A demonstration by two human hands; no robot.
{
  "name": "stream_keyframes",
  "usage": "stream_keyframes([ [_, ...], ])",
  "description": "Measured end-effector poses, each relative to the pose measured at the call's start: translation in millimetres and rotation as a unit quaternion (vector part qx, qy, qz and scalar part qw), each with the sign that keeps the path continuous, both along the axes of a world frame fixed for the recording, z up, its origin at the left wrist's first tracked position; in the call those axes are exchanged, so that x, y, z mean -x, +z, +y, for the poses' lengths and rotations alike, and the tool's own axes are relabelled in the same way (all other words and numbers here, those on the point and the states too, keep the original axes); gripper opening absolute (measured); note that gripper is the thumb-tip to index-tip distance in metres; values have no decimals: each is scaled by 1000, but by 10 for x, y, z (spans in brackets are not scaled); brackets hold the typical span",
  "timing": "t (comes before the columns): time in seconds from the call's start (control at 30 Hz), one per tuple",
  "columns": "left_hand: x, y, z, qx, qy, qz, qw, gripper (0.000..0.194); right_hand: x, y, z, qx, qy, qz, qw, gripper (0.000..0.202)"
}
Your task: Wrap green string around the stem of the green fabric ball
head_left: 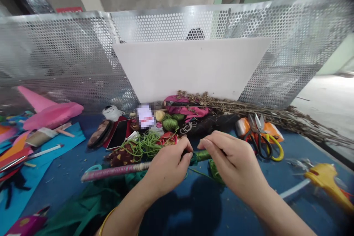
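Observation:
A stick wrapped in pink, white and green yarn (118,171) lies across the front of me, its pink end pointing left. My left hand (171,167) is closed around it near the green-wound part. Over the green end (202,155), my right hand (233,164) holds its thumb and fingers pinched together. Whatever is in that pinch is too thin or hidden to make out. A green yarn ball (215,171) rests partly behind my right hand, with a thin strand running left from it. Beyond my left hand spreads a loose tangle of light green yarn (148,145).
Scissors (258,136) lie on an orange packet, with a yellow glue gun (322,180) at right. Dried stalks (249,108) line the back before a white board (193,68). Left are phones (118,134), a pink stuffed shape (52,112), blue sheet (69,138) and green cloth (80,206).

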State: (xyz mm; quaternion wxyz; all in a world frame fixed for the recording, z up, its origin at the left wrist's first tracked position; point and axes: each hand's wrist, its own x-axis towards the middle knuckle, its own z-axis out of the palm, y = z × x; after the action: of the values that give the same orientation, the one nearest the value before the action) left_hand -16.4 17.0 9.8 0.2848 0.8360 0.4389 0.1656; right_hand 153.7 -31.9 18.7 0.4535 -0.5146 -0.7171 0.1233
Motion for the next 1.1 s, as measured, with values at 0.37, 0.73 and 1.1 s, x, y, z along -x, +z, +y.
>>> stream_keyframes([
  [0.37,27,-33,-30,-92,-52,66,992,13,-47,10,49,23,-38,-56,997,30],
  [0.73,-33,-95,-48,-260,-88,151,950,15,-81,19,132,74,-48,-120,989,29],
  [1.1,-32,-132,-58,-356,-145,126,914,16,-57,-33,162,78,-58,-125,987,34],
])
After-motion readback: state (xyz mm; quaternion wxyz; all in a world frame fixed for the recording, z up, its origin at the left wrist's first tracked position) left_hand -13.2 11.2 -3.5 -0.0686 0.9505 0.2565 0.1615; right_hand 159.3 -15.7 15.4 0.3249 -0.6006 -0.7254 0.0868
